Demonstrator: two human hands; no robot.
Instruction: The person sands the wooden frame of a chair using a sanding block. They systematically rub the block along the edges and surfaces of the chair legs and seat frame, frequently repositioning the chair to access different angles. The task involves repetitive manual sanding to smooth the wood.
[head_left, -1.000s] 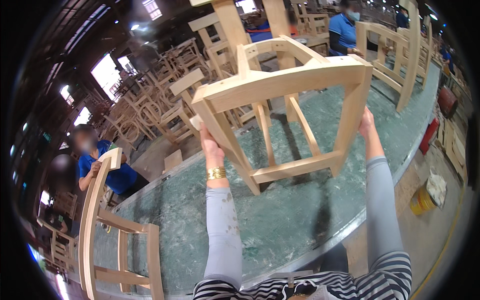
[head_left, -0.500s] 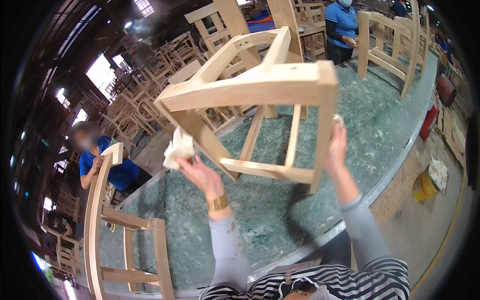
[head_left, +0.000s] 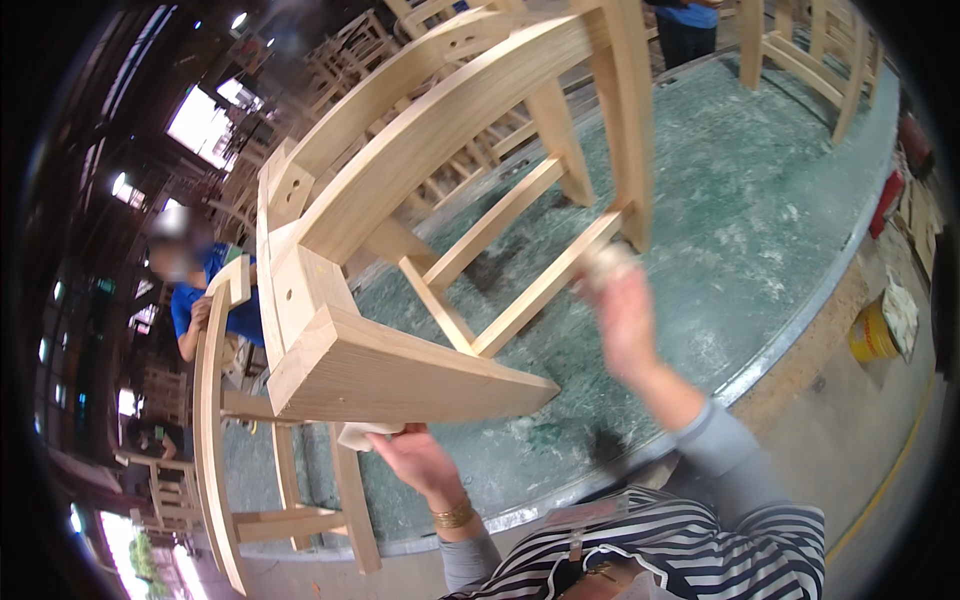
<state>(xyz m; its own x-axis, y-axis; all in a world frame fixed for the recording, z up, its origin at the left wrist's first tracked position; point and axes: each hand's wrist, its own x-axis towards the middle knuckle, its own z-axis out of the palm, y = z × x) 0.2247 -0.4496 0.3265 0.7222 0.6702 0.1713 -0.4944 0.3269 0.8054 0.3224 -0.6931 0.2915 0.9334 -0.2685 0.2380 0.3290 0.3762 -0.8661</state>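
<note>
Our left grip [head_left: 420,462] is closed on a white cloth [head_left: 360,436], just beneath the near leg [head_left: 430,375] of the chair frame [head_left: 455,125]. Our right grip [head_left: 628,318], blurred, seems clamped on a pale wad [head_left: 606,262] by a lower rail [head_left: 530,300]; we cannot tell whether it touches. The frame has swung round, bringing a corner and leg toward us, which we judge puts another side within reach. It is over the green worktop [head_left: 740,260], with a second chair [head_left: 212,400] at our left.
</note>
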